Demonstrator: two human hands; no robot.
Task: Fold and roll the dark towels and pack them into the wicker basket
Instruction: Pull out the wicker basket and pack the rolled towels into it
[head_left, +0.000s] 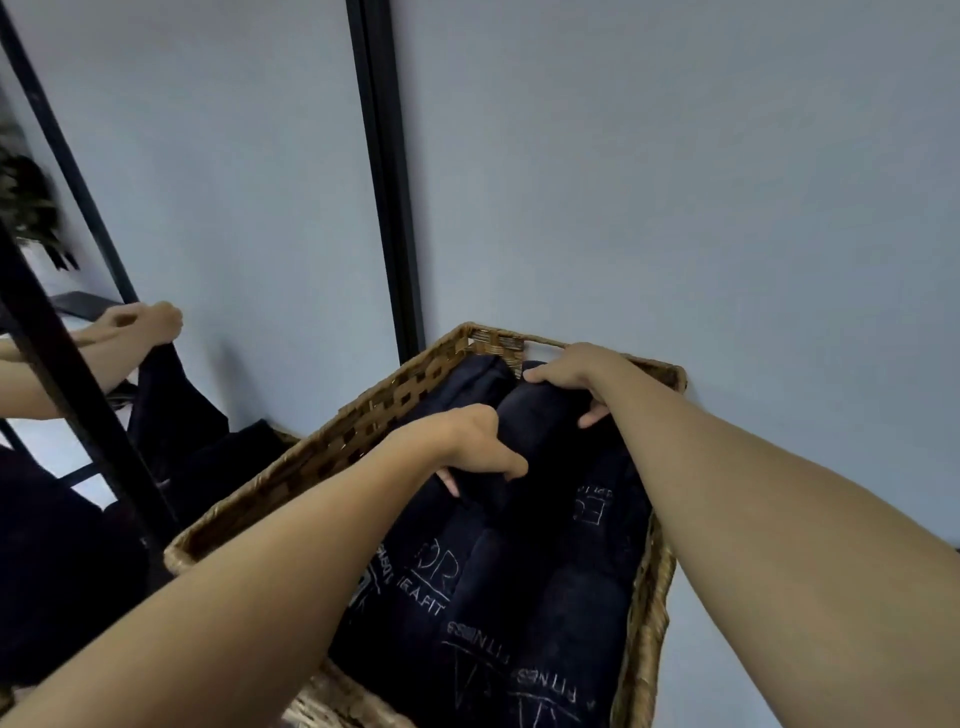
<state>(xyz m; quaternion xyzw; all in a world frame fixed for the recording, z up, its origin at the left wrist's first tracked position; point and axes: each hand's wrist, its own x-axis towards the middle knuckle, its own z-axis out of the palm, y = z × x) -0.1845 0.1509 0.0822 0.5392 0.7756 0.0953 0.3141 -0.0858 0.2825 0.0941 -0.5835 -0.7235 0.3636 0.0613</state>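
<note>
Held a rolled towel (535, 421) with both hands, inside the basket (332, 447). Gripped its 7 o'clock end with the left hand (467, 441), thumb on top and fingers curled under. Gripped its 1 o'clock end with the right hand (571, 379), fingers wrapped round it, close to the far rim. Over more rolls (519, 597) with white letters, packed side by side toward 6 o'clock. Beside a pale wall (675, 182), with a black post (387, 182) at 12 o'clock and a mirror (31, 426) at 9 o'clock.
</note>
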